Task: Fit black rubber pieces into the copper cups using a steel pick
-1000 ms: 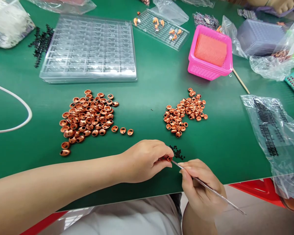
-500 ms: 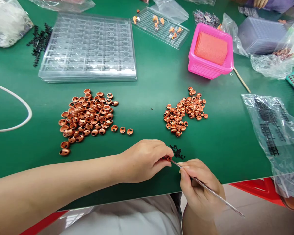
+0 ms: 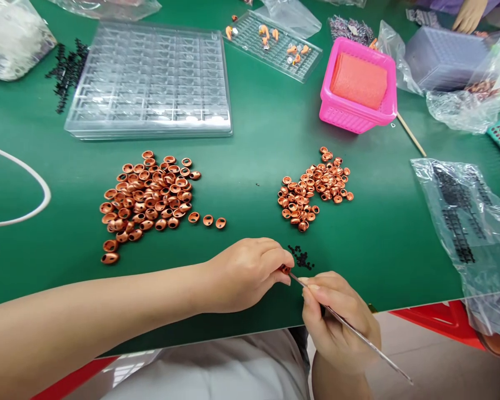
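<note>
Our right grip [image 3: 344,318] tilted its held rod [image 3: 366,340]; left grip [image 3: 246,278] pinches a cup [image 3: 285,269] that hard poking could drop off the worktop's [image 3: 400,261] edge.

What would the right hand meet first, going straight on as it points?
Probably the copper-coloured piece pinched in the left hand, at the tip of the thin tool; depth is unclear.

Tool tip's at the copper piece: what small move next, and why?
Perhaps nudge the thin metal tool gently inward with the right hand, left hand steady: the tip reaches the copper-coloured piece pinched there; how deep it sits is unclear.
</note>
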### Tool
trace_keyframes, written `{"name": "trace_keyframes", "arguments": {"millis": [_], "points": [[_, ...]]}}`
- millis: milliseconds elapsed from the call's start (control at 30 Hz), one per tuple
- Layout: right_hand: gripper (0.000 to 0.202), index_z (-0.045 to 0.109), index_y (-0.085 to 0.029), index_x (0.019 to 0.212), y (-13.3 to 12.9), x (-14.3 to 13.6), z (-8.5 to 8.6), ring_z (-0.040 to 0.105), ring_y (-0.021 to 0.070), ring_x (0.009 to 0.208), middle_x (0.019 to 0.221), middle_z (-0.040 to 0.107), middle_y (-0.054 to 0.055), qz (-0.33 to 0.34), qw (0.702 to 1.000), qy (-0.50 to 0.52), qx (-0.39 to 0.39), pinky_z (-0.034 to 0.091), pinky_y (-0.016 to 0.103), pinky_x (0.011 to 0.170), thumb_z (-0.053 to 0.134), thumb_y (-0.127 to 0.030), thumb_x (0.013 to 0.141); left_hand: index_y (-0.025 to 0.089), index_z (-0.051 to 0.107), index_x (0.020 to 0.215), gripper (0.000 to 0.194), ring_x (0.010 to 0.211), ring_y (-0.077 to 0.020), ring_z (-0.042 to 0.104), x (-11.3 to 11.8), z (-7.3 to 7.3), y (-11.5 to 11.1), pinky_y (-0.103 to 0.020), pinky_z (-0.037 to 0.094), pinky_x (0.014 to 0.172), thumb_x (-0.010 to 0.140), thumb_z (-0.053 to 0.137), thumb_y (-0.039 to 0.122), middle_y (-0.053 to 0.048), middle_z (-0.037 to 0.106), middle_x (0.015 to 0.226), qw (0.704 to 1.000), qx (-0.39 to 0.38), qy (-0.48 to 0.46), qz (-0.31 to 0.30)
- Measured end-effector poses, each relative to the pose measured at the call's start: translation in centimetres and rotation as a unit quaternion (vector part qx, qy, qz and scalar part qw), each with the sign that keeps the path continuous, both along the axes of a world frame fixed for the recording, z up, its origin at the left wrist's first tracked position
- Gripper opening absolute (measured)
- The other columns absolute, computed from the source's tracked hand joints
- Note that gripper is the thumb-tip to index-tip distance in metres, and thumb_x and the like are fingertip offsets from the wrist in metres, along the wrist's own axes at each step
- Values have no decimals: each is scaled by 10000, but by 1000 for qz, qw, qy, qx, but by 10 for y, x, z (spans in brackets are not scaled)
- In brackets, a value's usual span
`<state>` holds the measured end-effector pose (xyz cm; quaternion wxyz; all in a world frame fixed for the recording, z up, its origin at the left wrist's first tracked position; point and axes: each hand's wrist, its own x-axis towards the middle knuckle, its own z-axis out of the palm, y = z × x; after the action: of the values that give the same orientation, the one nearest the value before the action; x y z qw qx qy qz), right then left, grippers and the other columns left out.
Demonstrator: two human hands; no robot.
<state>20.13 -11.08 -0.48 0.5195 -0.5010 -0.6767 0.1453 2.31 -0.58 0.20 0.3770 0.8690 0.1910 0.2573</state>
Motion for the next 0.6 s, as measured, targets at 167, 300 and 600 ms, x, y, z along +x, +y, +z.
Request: {"name": "trace_keyframes", "arguments": {"millis": [167,300,600], "points": [[409,620,-151,1046,-1,0,-2,693,177,777,892,710,68,-13,1000,9,16,592,323,615,640,92,718,123,607,943,26,697,-133,597,1,1,0,-229,487,663,933,586,136,-32,676,790,999,-38,-3,1],[404,624,-158,1043,-1,0,-1,698,177,770,902,715,66,-16,1000,17,11,595,323,611,640,82,718,119,617,950,35,702,-132,609,1,0,0,-224,488,669,916,610,127,-25,682,785,999,-51,-1,0],[379,628,-214,1052,-2,1,-3,698,165,745,879,722,38,-35,999,27,0,591,308,586,640,22,755,109,639,958,58,705,-134,618,0,4,1,-222,485,679,905,633,134,-29,686,789,998,-65,20,2]]}}
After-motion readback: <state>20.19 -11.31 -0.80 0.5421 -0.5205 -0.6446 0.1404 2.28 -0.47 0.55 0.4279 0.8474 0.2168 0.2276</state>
